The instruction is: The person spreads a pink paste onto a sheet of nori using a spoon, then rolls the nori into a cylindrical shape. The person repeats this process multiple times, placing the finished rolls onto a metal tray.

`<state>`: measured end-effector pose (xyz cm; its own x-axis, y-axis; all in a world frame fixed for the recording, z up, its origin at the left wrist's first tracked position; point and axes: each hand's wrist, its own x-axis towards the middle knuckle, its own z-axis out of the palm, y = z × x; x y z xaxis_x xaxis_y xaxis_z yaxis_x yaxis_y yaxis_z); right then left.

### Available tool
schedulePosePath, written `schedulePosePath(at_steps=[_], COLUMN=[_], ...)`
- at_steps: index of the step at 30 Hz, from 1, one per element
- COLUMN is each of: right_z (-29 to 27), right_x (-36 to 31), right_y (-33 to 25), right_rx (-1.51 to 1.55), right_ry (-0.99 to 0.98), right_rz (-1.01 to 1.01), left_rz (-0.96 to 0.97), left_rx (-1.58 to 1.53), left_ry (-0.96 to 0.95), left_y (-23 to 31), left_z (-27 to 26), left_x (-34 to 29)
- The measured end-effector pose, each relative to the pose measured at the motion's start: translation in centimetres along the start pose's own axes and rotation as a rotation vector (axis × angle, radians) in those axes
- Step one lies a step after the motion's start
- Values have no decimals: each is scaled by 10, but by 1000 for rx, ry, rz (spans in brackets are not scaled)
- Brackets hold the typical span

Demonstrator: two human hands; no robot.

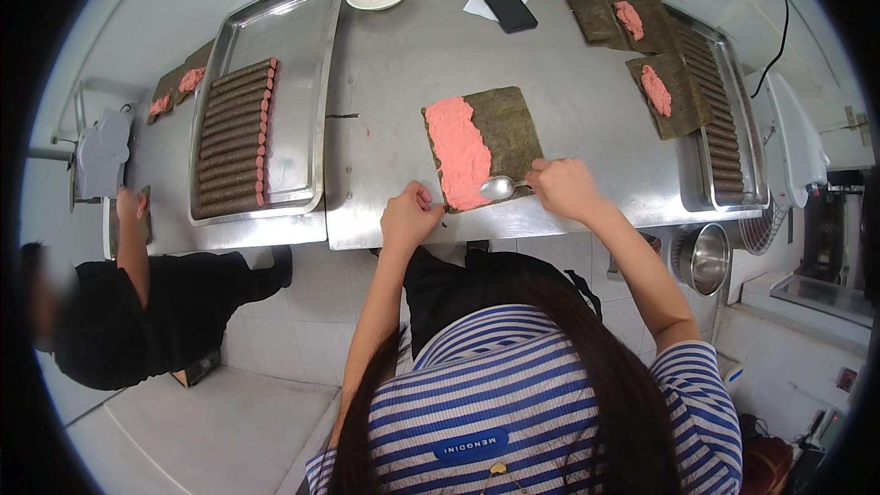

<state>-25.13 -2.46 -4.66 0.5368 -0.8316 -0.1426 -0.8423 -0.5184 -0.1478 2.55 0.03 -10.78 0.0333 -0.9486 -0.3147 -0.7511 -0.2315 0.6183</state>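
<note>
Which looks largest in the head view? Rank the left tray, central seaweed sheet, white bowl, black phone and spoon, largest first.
Left tray
Central seaweed sheet
White bowl and black phone: too alike to rank
Spoon, its handle partly hidden by the right hand

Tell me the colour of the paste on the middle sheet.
The paste is pink; head view, best.

We find one legible marking: a single word in pale capital letters, set in one line on a rounded, oblong blue patch (470, 444). The patch stands on the front of the blue-and-white striped shirt (513, 383) worn by the person. We record its kind and colour and do not transcribe the word.
</note>
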Motion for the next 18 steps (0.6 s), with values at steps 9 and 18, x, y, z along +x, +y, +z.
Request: schedulePosePath(at_steps=[9, 18], right_z=[5, 10], right_x=[35, 107], right_y=[7, 39], right_rx=[117, 41], right_ry=[88, 214], right_rz=[-24, 6], left_rz=[25, -1], left_rx=[24, 7], left_ry=[13, 3], left_y=[-3, -2], left_z=[3, 2], left_x=[4, 2])
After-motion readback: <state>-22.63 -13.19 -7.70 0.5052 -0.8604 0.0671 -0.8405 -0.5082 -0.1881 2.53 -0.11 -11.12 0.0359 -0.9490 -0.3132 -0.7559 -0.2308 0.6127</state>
